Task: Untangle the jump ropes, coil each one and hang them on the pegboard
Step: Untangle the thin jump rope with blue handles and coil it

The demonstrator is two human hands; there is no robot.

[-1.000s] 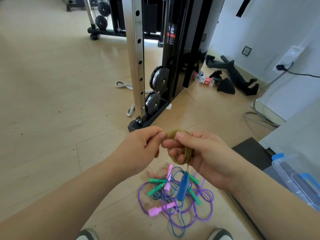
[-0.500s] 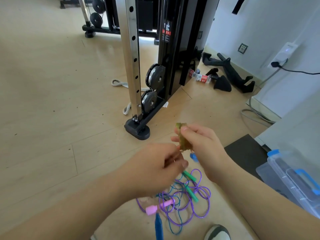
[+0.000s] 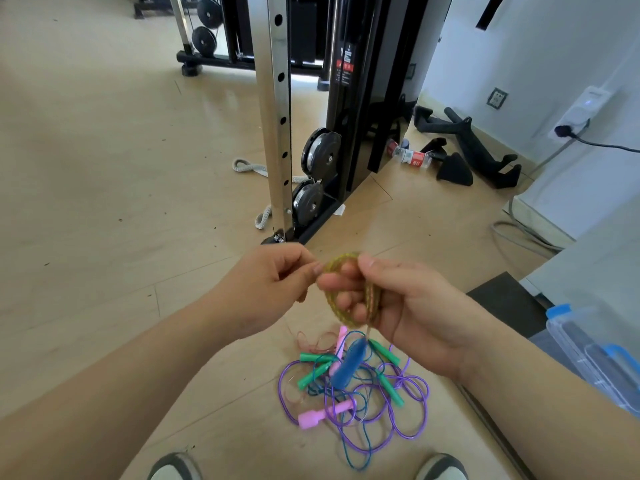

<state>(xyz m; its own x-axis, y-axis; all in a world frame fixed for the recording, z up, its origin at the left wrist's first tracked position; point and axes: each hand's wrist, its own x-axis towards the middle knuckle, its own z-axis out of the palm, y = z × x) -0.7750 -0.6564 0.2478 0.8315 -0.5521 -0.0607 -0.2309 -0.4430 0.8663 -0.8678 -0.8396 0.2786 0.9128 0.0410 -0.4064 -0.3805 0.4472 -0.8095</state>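
My right hand (image 3: pixel 398 303) holds a small coil of yellow-green jump rope (image 3: pixel 337 299) wrapped around its fingers, thumb pressed on top. My left hand (image 3: pixel 266 285) pinches the rope at the coil's upper left. A blue handle (image 3: pixel 349 363) dangles from the coil on a short length of rope. Below on the floor lies a tangle of purple rope (image 3: pixel 412 410), blue rope, a thin reddish rope (image 3: pixel 311 344), green handles (image 3: pixel 311 370) and pink handles (image 3: pixel 320 414).
A steel upright of a cable machine (image 3: pixel 277 116) with black pulleys stands just beyond my hands. A clear bin with a blue lid (image 3: pixel 595 355) and a dark mat (image 3: pixel 502 303) sit at right. Black attachments and a bottle lie by the wall. My shoes (image 3: pixel 173 467) show at the bottom.
My left hand rose from below the coil back up to its top left. The coil widened on my right hand's fingers. The blue handle swung back under the coil.
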